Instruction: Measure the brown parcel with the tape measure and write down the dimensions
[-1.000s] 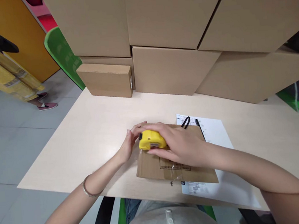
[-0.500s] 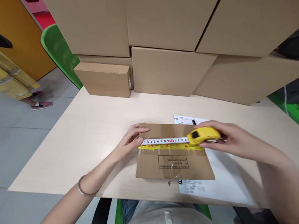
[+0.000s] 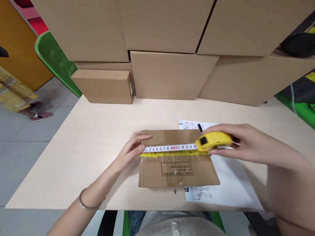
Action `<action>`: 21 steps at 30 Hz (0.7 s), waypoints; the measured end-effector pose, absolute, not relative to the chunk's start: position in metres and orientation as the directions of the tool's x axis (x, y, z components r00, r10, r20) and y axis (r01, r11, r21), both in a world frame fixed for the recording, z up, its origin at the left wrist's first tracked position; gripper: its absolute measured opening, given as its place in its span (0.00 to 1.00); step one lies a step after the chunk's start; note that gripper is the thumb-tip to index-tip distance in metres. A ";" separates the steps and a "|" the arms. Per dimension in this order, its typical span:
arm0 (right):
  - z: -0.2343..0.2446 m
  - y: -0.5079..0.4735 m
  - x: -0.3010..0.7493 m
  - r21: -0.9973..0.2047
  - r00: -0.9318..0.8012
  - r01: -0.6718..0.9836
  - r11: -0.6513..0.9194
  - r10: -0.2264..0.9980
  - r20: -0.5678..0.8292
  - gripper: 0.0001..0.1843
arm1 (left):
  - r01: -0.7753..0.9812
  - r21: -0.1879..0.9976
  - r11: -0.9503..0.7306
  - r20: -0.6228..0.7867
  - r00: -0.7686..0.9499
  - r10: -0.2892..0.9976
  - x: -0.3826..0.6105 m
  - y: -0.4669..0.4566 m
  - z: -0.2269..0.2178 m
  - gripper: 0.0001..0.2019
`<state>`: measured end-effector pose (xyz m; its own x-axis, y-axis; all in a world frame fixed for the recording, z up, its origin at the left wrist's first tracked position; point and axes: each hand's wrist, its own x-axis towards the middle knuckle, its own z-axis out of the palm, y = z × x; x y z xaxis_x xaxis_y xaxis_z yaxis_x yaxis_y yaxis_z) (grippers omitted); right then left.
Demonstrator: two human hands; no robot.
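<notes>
A small brown cardboard box (image 3: 176, 172) lies before me, with yellow printed tape along its top. My right hand (image 3: 232, 138) is closed around a yellow tape measure (image 3: 214, 140) at the box's right edge. From it the white blade (image 3: 166, 148) runs straight across the box to the left edge, with the red 10 mark showing near its middle. My left hand (image 3: 132, 149) pinches the blade's end at that edge, its thumb on the blade and its fingers on the box. The hook at the blade's tip is hidden.
White printed papers (image 3: 233, 185) lie under the box, and a black pen (image 3: 199, 127) shows behind it. Large cartons (image 3: 170, 74) are stacked at the table's back, with a flat box (image 3: 104, 86) at left. A person in yellow clothing (image 3: 0, 81) stands beyond.
A little more blade is out: a 5 now shows beside the case, where the last mark was 4. The whole view has shifted slightly; both hands keep their grip.
</notes>
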<state>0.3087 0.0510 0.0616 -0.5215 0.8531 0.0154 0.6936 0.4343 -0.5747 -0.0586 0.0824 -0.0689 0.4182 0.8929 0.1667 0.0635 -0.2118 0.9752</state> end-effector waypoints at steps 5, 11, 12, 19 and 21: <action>0.056 0.082 0.203 -0.491 -0.736 0.544 0.681 0.668 0.111 0.20 | -0.143 0.981 -0.132 0.179 0.406 0.896 -0.052 0.083 -0.080 0.29; 0.060 0.093 0.175 -0.512 -0.870 0.318 0.798 0.460 0.176 0.24 | -0.042 0.991 -0.129 0.136 0.371 0.919 -0.053 0.079 -0.063 0.39; 0.064 0.091 0.186 -0.532 -0.880 0.281 0.799 0.436 0.189 0.23 | 0.034 0.983 -0.181 0.155 0.382 0.911 -0.054 0.075 -0.053 0.38; 0.078 0.047 0.250 -0.612 -0.919 0.275 0.741 0.390 0.058 0.10 | 0.379 0.713 -0.590 0.363 0.521 0.772 -0.027 0.008 0.020 0.15; 0.074 0.037 0.250 -0.585 -0.920 0.333 0.740 0.392 -0.028 0.12 | 0.352 0.664 -0.660 0.345 0.640 0.687 -0.015 -0.006 0.018 0.12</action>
<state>0.2504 0.0366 0.0743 -0.9197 0.3917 -0.0280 0.3329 0.7399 -0.5845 -0.0153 -0.0059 0.0185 0.6395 0.6872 0.3446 0.3516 -0.6600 0.6639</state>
